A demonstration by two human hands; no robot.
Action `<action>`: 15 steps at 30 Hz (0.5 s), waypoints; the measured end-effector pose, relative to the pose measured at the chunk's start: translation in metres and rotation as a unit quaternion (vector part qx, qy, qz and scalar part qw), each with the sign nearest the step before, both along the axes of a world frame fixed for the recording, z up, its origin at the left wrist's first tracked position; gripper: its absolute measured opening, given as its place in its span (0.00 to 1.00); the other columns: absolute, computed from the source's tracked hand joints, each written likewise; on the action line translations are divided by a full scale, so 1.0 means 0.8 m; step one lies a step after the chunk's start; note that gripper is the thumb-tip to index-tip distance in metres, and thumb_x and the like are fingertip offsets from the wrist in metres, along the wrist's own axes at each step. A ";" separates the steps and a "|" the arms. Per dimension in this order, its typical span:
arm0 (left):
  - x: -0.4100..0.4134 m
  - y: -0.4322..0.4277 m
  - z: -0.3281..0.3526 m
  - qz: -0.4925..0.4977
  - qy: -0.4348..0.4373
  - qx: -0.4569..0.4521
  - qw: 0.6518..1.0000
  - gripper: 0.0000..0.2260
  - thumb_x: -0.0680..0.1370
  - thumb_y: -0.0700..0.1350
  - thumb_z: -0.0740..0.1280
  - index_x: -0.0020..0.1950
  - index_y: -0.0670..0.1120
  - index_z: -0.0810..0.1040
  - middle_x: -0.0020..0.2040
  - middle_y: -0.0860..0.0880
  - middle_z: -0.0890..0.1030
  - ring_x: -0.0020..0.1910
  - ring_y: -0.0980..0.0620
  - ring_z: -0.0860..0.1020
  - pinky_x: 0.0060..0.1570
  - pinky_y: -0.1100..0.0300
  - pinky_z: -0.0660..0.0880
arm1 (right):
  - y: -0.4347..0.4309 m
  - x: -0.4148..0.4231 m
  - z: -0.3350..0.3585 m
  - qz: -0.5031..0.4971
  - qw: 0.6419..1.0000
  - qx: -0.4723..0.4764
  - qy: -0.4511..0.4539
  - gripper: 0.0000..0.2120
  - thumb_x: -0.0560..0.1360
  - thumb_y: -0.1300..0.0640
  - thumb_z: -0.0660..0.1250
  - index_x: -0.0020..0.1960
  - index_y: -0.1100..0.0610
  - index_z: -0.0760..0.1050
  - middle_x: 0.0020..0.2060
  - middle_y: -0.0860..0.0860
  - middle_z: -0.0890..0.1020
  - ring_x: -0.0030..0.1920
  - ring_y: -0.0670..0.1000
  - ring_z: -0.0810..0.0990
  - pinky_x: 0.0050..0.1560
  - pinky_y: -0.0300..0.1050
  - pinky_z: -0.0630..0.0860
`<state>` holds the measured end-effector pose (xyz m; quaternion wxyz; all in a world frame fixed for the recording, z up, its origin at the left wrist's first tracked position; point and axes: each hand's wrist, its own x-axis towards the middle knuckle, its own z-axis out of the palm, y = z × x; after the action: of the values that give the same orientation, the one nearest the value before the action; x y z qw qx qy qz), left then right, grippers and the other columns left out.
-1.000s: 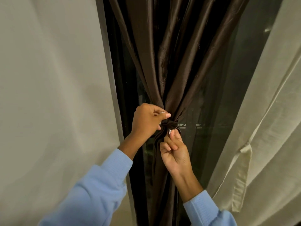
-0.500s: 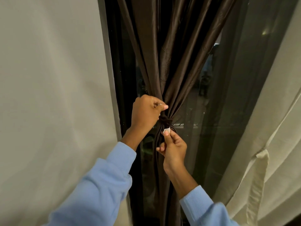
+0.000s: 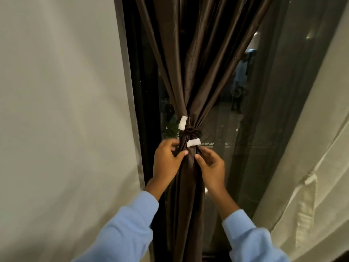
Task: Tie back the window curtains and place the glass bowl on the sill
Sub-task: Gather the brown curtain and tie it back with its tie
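- Brown curtain: gathered into one bundle by a dark tie wrapped round it; it hangs in front of the dark window glass.
- White tabs: one just above-left of the tie, one just below it.
- Left hand: below-left of the tie, fingers loosely spread and blurred, thumb tip touching the bundle.
- Right hand: below-right of the tie, thumb on the fabric, fingers curled at its edge; whether it pinches cannot be told.
- Cream curtain: well right of the tie.
- Pale surface: left of the tie.
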<state>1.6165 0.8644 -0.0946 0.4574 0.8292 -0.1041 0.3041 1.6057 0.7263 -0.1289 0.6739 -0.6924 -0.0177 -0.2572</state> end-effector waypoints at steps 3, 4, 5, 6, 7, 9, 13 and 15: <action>0.006 -0.006 -0.022 0.027 0.031 0.050 0.998 0.09 0.75 0.48 0.70 0.37 0.48 0.75 0.30 0.55 0.75 0.29 0.58 0.74 0.29 0.69 0.66 | -0.002 0.023 -0.004 -0.017 0.999 -0.029 0.012 0.05 0.73 0.61 0.74 0.48 0.53 0.82 0.40 0.47 0.85 0.42 0.46 0.84 0.48 0.47 0.83; 0.008 -0.008 -0.028 0.046 0.025 0.065 0.996 0.14 0.77 0.47 0.69 0.33 0.49 0.70 0.26 0.56 0.70 0.26 0.57 0.71 0.27 0.69 0.61 | 0.000 0.026 -0.009 -0.014 0.999 -0.034 0.013 0.05 0.73 0.61 0.74 0.46 0.53 0.82 0.39 0.47 0.85 0.40 0.46 0.84 0.46 0.45 0.82; 0.007 -0.010 -0.030 0.064 0.030 0.071 0.995 0.16 0.78 0.46 0.67 0.32 0.48 0.67 0.26 0.56 0.67 0.25 0.54 0.70 0.26 0.68 0.58 | 0.002 0.025 -0.016 -0.013 0.999 -0.040 0.010 0.05 0.73 0.62 0.74 0.45 0.53 0.82 0.38 0.47 0.85 0.39 0.44 0.83 0.44 0.42 0.81; 0.008 -0.011 -0.035 0.074 0.030 0.074 0.994 0.16 0.78 0.45 0.66 0.32 0.48 0.67 0.26 0.55 0.67 0.25 0.52 0.70 0.26 0.68 0.58 | 0.004 0.024 -0.023 -0.011 0.999 -0.039 0.007 0.06 0.73 0.63 0.74 0.44 0.53 0.82 0.38 0.47 0.85 0.39 0.43 0.83 0.44 0.39 0.80; 0.008 -0.012 -0.040 0.077 0.039 0.070 0.994 0.15 0.78 0.44 0.66 0.32 0.47 0.69 0.26 0.54 0.68 0.27 0.50 0.72 0.27 0.67 0.60 | 0.006 0.023 -0.031 -0.017 0.999 -0.037 0.003 0.07 0.73 0.64 0.73 0.43 0.53 0.82 0.39 0.48 0.84 0.39 0.43 0.83 0.44 0.38 0.80; 0.008 -0.018 -0.045 0.070 0.048 0.065 0.994 0.13 0.79 0.43 0.65 0.34 0.43 0.74 0.29 0.48 0.75 0.30 0.47 0.76 0.30 0.64 0.66 | 0.006 0.023 -0.044 -0.045 0.998 -0.040 -0.007 0.10 0.73 0.66 0.72 0.41 0.51 0.81 0.40 0.50 0.83 0.40 0.43 0.83 0.45 0.38 0.80; 0.005 -0.024 -0.047 0.070 0.042 0.066 0.994 0.12 0.79 0.42 0.65 0.36 0.40 0.77 0.31 0.43 0.78 0.31 0.45 0.77 0.32 0.62 0.66 | 0.004 0.027 -0.050 -0.054 0.998 -0.036 0.012 0.12 0.73 0.65 0.73 0.37 0.49 0.81 0.37 0.51 0.83 0.37 0.46 0.82 0.43 0.43 0.81; 0.003 -0.024 -0.050 0.072 0.045 0.067 0.994 0.13 0.79 0.43 0.65 0.35 0.42 0.75 0.31 0.45 0.77 0.31 0.46 0.77 0.32 0.62 0.67 | 0.004 0.019 -0.049 -0.054 0.998 -0.026 0.017 0.09 0.72 0.64 0.74 0.39 0.52 0.79 0.38 0.50 0.83 0.37 0.44 0.82 0.43 0.45 0.82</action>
<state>1.6186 0.8449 -0.1342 0.3822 0.8760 -0.0436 0.2910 1.6209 0.7296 -0.1680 0.6408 -0.7142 0.0248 -0.2805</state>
